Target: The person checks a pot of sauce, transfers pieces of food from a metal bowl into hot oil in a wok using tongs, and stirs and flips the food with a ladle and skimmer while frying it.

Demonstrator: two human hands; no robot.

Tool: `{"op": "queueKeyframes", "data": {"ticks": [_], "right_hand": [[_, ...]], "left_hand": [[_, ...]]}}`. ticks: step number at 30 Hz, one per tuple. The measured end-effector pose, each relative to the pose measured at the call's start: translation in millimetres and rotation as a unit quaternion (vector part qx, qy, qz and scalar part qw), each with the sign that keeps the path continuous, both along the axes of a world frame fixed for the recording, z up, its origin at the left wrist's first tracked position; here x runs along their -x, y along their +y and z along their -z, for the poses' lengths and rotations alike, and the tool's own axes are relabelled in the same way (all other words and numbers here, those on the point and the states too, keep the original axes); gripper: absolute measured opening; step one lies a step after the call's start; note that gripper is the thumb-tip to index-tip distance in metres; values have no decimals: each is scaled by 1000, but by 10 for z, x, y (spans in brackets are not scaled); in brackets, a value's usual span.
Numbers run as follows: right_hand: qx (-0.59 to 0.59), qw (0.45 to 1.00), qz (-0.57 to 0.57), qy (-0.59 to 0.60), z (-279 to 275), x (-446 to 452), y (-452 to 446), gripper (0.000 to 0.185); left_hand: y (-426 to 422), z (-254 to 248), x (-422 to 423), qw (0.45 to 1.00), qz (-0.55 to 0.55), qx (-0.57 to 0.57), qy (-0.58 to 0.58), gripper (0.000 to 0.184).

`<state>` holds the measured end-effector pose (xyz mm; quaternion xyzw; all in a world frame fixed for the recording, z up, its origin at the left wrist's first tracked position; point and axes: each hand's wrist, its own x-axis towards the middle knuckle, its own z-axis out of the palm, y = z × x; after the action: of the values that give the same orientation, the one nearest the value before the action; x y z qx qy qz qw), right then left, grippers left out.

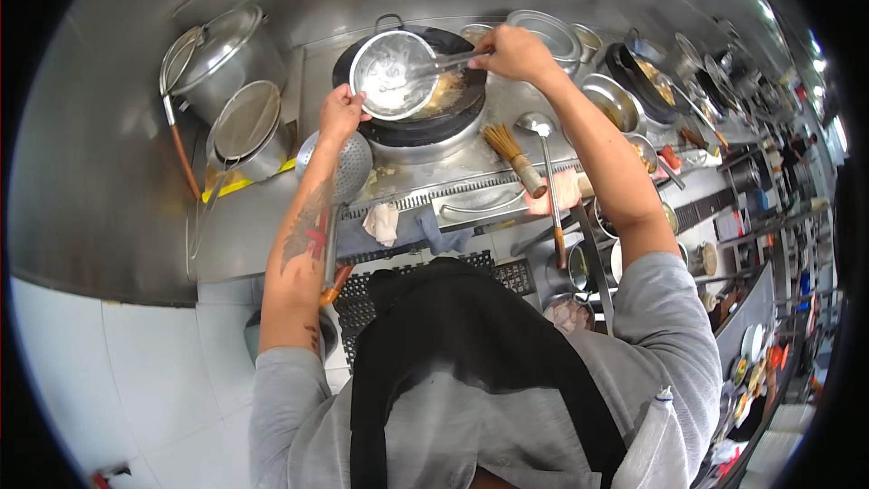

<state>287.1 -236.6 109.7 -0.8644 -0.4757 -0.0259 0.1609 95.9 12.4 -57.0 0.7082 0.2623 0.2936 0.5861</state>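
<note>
My left hand (343,115) grips the near left rim of a round metal bowl (360,56), tilted over a black wok (466,95) on the stove. Something pale and blurred lies in the bowl. My right hand (516,52) is closed around the handle of a metal whisk-like utensil (453,62); its far end is smeared by motion inside the bowl. Yellowish liquid or food shows in the wok below, partly hidden by the bowl. A perforated strainer (351,167) lies near my left forearm, its handle pointing toward me.
On the left stand a lidded stockpot (226,54) and a pot with a mesh sieve (247,119). A bamboo brush (514,160) and a ladle (546,158) lie right of the wok. Metal bowls (611,100) and a second wok (638,77) stand farther right. A crumpled cloth (381,224) rests at the front edge.
</note>
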Motion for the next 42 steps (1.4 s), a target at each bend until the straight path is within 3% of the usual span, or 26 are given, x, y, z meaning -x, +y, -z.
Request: {"op": "queueKeyframes", "data": {"ticks": [1, 3, 5, 6, 7, 9, 13, 15, 16, 19, 21, 24, 26, 32, 34, 35, 37, 38, 42], "right_hand": [[16, 999, -32, -22, 39, -19, -73, 39], [28, 998, -17, 45, 251, -168, -117, 36], [16, 983, -30, 180, 388, -197, -115, 33], [11, 990, -9, 140, 419, -106, -101, 29], [12, 1000, 8, -16, 500, -47, -51, 26], [-3, 999, 40, -7, 346, -50, -30, 25], [-18, 999, 24, 21, 74, -620, 133, 26], [41, 997, 67, 11, -16, -817, 342, 28], [52, 993, 95, -43, 76, -915, 520, 28], [81, 988, 104, -78, 453, -1230, 1104, 31], [102, 987, 98, -70, 838, -1498, 1517, 35], [206, 971, 104, -65, 957, -1476, 1724, 34], [189, 974, 94, -79, 865, -1438, 1708, 34], [90, 986, 94, -103, -58, -879, 1006, 38], [-15, 995, -7, -97, -228, -510, 599, 35], [-15, 995, 12, -95, -271, -349, 434, 35], [1, 996, -91, -23, -290, -40, 187, 30], [-19, 992, -110, -59, -178, 58, 107, 25], [8, 999, -38, -36, 241, 473, 79, 27]], "left_hand": [[-16, -51, -75, 998, 48, 0, -41, 20], [-130, -186, -213, 995, 84, -3, -50, 16], [-224, -259, -355, 992, 107, 30, -61, 15], [-210, -199, -439, 994, 94, 17, -50, 15], [-166, -144, -494, 994, 94, 14, -50, 15], [-95, -3, -532, 995, -23, -47, 89, 17], [28, 178, -189, 991, -90, 58, 80, 20], [43, 281, -54, 989, -111, 91, 47, 22], [34, 370, 54, 984, -126, 124, 16, 24], [-212, 260, 329, 976, -174, 129, 17, 25], [-177, 448, 453, 968, -203, 147, 4, 25], [-345, 417, 599, 961, -222, 162, -32, 26], [-343, 376, 640, 961, -220, 164, -32, 26], [-123, 102, 524, 980, -158, 123, -2, 25], [-46, 9, 499, 988, -116, 57, 87, 26], [7, 12, 482, 990, -98, 53, 89, 26], [148, 63, 458, 997, 0, 73, 29, 27], [194, 71, 421, 996, 33, 78, 10, 27], [108, -123, 251, 995, 77, 57, 16, 27]]}}
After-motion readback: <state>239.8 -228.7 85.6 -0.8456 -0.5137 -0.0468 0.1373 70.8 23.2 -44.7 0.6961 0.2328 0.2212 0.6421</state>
